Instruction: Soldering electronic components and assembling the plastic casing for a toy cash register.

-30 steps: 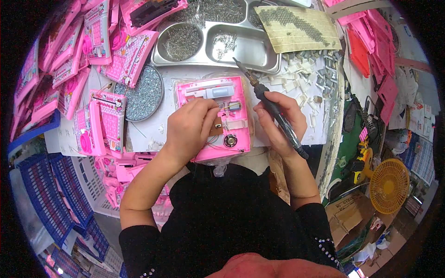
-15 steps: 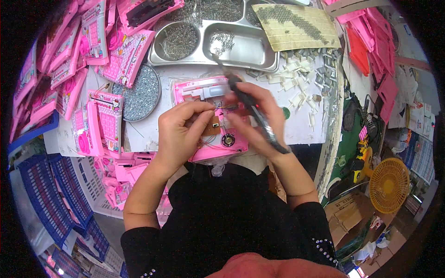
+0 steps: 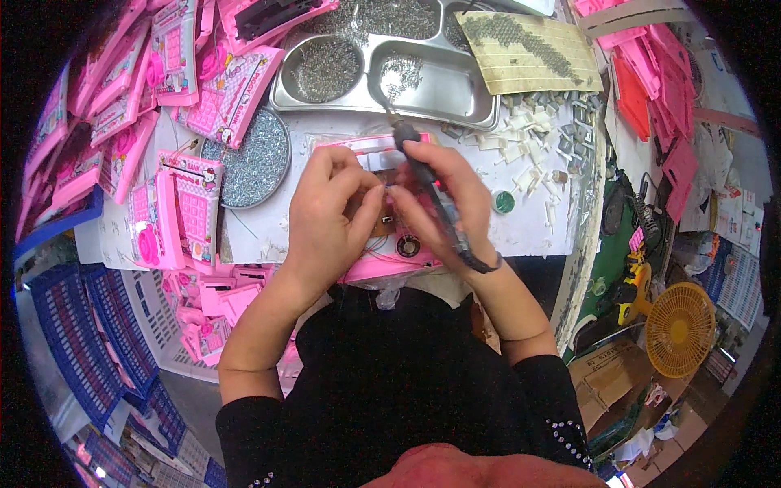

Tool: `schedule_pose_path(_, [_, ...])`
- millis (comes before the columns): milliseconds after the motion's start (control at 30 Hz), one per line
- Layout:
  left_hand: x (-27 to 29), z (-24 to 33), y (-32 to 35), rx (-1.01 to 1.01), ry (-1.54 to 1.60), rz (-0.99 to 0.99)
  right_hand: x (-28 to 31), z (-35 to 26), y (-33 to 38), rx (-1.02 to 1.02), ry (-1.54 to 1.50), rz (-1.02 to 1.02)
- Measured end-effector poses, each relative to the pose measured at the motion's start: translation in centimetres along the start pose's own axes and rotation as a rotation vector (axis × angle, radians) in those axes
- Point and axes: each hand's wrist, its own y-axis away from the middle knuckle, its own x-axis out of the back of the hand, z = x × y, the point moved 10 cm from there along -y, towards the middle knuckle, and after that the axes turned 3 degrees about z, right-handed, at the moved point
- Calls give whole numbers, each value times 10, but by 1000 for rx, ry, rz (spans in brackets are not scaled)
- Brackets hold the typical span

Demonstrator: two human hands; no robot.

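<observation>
A pink plastic housing lies open before me. In it are a small brown circuit board, a round black part and thin wires. My left hand is closed above its left side, thumb and forefinger pinched together; what they hold is too small to make out. Against my right palm rests a slim black electric screwdriver, slanting from upper left down to the wrist. The thumb and fingertips of my right hand meet the left fingertips over the housing. Both hands hide much of its middle.
Beyond the housing stands a steel compartment tray with small screws. A round dish of silvery screws sits left, beside stacked pink toy housings. White plastic pieces and a small green round container lie right. A yellow fan stands farther right.
My right hand has come in toward the left, so both sets of fingertips now meet over the housing. The view has shifted slightly.
</observation>
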Motion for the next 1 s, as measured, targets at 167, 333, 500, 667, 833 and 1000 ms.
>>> schedule_pose_path(167, [-6,-8,-3,52,-64,-8,45,-2,4,58,6,-10])
schedule_pose_path(333, [-10,-9,-4,41,-138,-41,60,-4,22,27,-56,-132])
schedule_pose_path(500, [-9,-8,-5,24,-141,-19,51,-14,23,169,1,-146])
schedule_pose_path(667, [-8,-9,-5,28,-118,-17,48,-14,23,193,-2,-153])
schedule_pose_path(833, [-9,-8,-5,16,-134,0,45,-15,22,226,-4,-166])
schedule_pose_path(1000, [-9,-9,-5,11,-123,10,44,-16,20,224,-23,-169])
